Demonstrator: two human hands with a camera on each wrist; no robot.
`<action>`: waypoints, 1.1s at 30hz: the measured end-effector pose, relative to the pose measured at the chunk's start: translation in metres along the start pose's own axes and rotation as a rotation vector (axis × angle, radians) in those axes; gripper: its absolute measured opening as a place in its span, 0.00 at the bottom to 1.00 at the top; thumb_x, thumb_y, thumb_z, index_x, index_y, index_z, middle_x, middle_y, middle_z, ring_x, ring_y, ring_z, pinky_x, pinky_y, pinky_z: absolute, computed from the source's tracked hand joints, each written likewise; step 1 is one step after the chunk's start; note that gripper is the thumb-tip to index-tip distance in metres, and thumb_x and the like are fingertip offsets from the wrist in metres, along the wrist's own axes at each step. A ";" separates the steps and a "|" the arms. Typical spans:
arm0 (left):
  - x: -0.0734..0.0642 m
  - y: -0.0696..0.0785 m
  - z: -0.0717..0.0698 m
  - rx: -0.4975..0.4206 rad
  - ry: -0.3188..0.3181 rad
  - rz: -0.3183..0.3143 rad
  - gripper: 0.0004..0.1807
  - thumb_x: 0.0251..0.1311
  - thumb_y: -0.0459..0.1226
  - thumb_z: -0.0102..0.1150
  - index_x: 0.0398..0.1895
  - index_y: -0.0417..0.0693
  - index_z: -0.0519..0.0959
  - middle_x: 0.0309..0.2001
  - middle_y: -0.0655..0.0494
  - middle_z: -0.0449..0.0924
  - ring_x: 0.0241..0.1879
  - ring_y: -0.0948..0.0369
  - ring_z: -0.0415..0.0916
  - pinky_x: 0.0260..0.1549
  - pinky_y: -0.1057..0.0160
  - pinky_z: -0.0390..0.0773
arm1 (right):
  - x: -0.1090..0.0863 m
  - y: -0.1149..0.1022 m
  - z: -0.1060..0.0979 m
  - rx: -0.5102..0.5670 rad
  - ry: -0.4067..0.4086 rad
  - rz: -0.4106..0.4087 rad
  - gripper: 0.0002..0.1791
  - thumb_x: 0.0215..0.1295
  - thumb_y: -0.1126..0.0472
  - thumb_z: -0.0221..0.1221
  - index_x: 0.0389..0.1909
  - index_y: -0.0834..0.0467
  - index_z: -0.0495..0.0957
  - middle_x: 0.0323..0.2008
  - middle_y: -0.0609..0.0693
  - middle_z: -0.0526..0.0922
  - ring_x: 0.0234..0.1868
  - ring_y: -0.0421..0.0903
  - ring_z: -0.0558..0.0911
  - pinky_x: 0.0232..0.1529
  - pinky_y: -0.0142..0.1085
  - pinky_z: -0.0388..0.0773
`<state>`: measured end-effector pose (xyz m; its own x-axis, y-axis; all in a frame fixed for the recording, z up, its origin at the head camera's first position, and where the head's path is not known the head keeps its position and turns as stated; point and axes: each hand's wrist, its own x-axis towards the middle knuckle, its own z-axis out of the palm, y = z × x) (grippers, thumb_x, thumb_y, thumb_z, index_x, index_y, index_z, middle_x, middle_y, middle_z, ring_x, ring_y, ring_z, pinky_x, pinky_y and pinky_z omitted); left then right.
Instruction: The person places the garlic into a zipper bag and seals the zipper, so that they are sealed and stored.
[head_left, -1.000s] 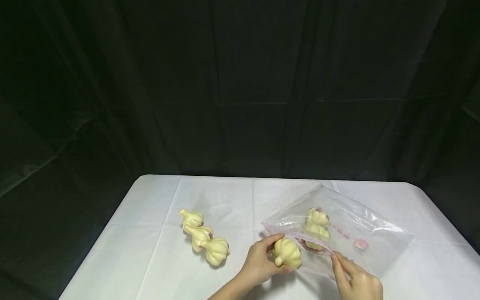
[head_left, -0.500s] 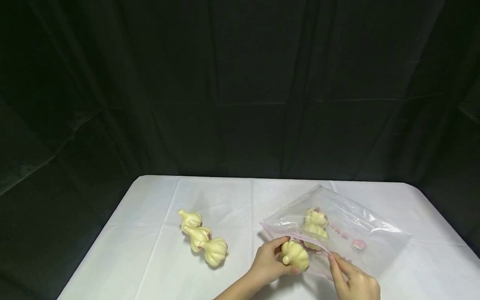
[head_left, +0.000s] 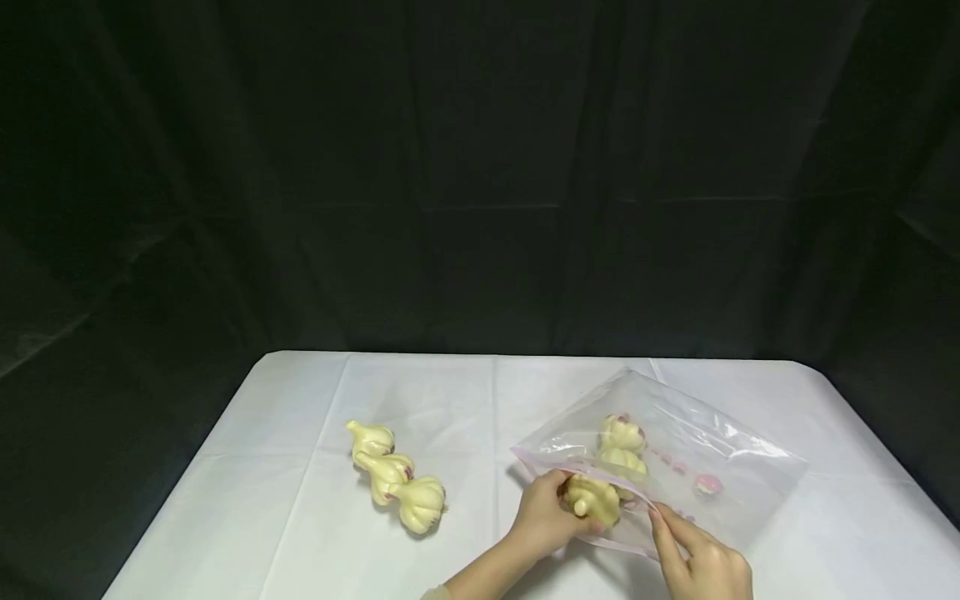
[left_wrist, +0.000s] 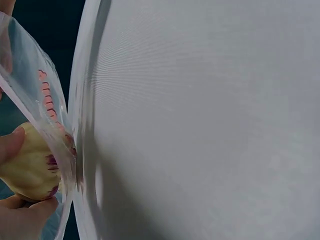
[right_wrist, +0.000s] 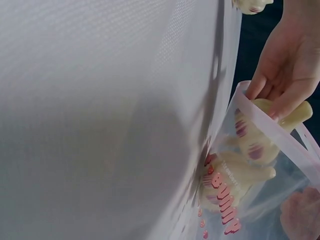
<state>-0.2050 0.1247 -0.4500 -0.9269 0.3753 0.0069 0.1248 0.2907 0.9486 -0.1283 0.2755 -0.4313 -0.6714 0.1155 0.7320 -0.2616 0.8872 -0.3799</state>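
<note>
My left hand (head_left: 546, 518) grips a pale yellow garlic bulb (head_left: 597, 502) between thumb and fingers, at the mouth of a clear zip bag (head_left: 738, 467) with a pink rim. In the right wrist view most of that bulb (right_wrist: 257, 137) sits inside the rim, its stem sticking out. My right hand (head_left: 701, 557) pinches the rim and holds the mouth apart. Inside the bag, farther back, lie two garlic bulbs (head_left: 621, 432), one behind the other; the nearer is partly hidden. The left wrist view shows the held bulb (left_wrist: 30, 167) with purple streaks by the bag's rim.
On the white-clothed table (head_left: 300, 533), three more garlic bulbs (head_left: 386, 473) lie in a slanting row to the left. Behind the table hangs a black cloth (head_left: 480, 183). The bag lies flat on the right half, with pink printing on it.
The left hand has carried the garlic bulb rightward from in front of the bag into its mouth. The right hand keeps its pinch on the rim. The head view has shifted slightly.
</note>
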 end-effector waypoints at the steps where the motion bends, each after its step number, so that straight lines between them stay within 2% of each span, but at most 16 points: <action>1: 0.001 0.000 0.001 0.004 0.006 -0.003 0.31 0.29 0.34 0.72 0.43 0.36 0.73 0.36 0.58 0.76 0.35 0.65 0.73 0.41 0.68 0.74 | 0.000 0.000 0.000 0.002 -0.002 -0.001 0.07 0.50 0.68 0.59 0.25 0.70 0.79 0.20 0.62 0.80 0.11 0.52 0.77 0.12 0.30 0.75; 4: 0.005 -0.002 0.003 0.008 0.014 -0.002 0.29 0.29 0.34 0.72 0.42 0.40 0.74 0.35 0.60 0.76 0.35 0.66 0.73 0.41 0.69 0.74 | 0.001 -0.001 0.000 0.004 -0.008 0.006 0.06 0.50 0.68 0.59 0.25 0.70 0.80 0.22 0.62 0.80 0.15 0.55 0.78 0.13 0.35 0.76; 9: 0.009 -0.005 0.007 0.029 0.033 0.014 0.29 0.28 0.32 0.73 0.42 0.46 0.75 0.40 0.62 0.77 0.41 0.65 0.73 0.45 0.68 0.72 | 0.002 -0.003 -0.001 0.006 -0.028 0.036 0.06 0.49 0.68 0.60 0.26 0.69 0.80 0.23 0.63 0.80 0.18 0.58 0.79 0.15 0.42 0.76; 11: 0.011 -0.005 0.008 0.035 0.044 0.018 0.30 0.28 0.32 0.73 0.43 0.47 0.75 0.40 0.62 0.77 0.42 0.64 0.73 0.46 0.68 0.71 | 0.003 -0.003 -0.002 0.004 -0.025 0.029 0.06 0.48 0.69 0.60 0.26 0.69 0.80 0.24 0.63 0.80 0.18 0.58 0.79 0.15 0.42 0.76; 16: 0.014 -0.007 0.012 0.047 0.099 0.039 0.30 0.26 0.30 0.74 0.41 0.42 0.76 0.37 0.58 0.79 0.38 0.64 0.74 0.43 0.68 0.73 | 0.003 -0.002 -0.002 -0.003 -0.015 0.018 0.06 0.46 0.69 0.61 0.26 0.68 0.80 0.24 0.61 0.81 0.18 0.57 0.79 0.16 0.39 0.76; 20: 0.017 -0.009 0.016 0.048 0.133 0.038 0.29 0.25 0.29 0.74 0.41 0.40 0.76 0.34 0.57 0.79 0.36 0.64 0.75 0.40 0.69 0.74 | 0.003 -0.002 -0.002 0.002 -0.020 0.020 0.06 0.47 0.69 0.61 0.26 0.69 0.80 0.23 0.62 0.80 0.19 0.58 0.79 0.16 0.40 0.76; 29: 0.024 -0.011 0.022 0.023 0.147 0.011 0.33 0.25 0.29 0.74 0.44 0.35 0.75 0.34 0.54 0.79 0.35 0.63 0.75 0.38 0.69 0.75 | 0.001 -0.002 -0.002 0.027 -0.030 0.032 0.06 0.46 0.71 0.61 0.27 0.71 0.79 0.24 0.65 0.80 0.20 0.61 0.78 0.17 0.47 0.76; 33: 0.025 -0.012 0.024 0.006 0.154 -0.001 0.27 0.26 0.30 0.74 0.38 0.36 0.76 0.30 0.56 0.79 0.30 0.65 0.74 0.33 0.71 0.75 | 0.001 -0.001 -0.002 0.013 -0.027 0.028 0.06 0.47 0.70 0.61 0.26 0.70 0.80 0.24 0.63 0.80 0.19 0.59 0.79 0.17 0.44 0.76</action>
<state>-0.2213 0.1518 -0.4686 -0.9704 0.2352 0.0548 0.1253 0.2966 0.9467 -0.1271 0.2754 -0.4288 -0.6972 0.1279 0.7053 -0.2514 0.8778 -0.4077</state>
